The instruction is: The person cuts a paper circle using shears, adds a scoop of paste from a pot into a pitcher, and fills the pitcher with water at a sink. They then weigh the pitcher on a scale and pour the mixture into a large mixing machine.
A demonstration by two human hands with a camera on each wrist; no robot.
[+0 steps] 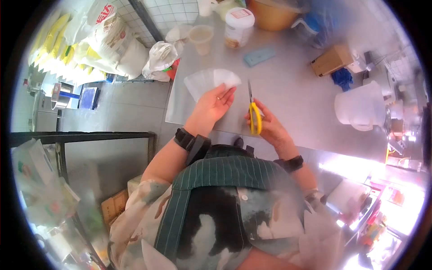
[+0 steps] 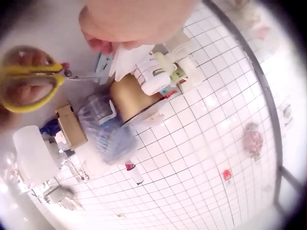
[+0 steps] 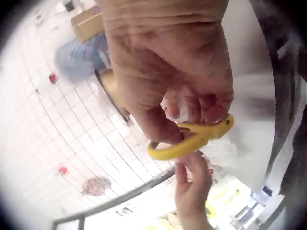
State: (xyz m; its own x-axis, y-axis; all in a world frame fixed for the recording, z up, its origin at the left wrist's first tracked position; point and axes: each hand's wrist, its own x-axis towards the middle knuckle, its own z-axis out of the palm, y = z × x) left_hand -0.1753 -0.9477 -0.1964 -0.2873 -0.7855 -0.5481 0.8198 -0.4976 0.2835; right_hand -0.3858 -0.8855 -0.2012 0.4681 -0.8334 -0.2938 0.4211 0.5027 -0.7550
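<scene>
My left hand (image 1: 215,105) pinches the edge of a thin, translucent white sheet (image 1: 198,84), which fans out over the metal table's left part. Scissors with yellow handles (image 1: 255,118) are in my right hand (image 1: 273,128), with fingers and thumb through the loops. Their blades point away from the body, just right of the sheet and apart from it in the head view. From the left wrist, the scissors (image 2: 46,102) appear beside the left hand (image 2: 136,24), blades toward the white sheet (image 2: 125,61). In the right wrist view the yellow loops (image 3: 192,142) sit at the right fingertips.
On the metal table (image 1: 301,99) stand a clear cup (image 1: 201,40), a white tub (image 1: 239,28) and a large tan bowl (image 1: 272,13). A light-blue pad (image 1: 259,56) lies nearby. Toward the right are a cardboard box (image 1: 332,60) and a white bucket (image 1: 360,105).
</scene>
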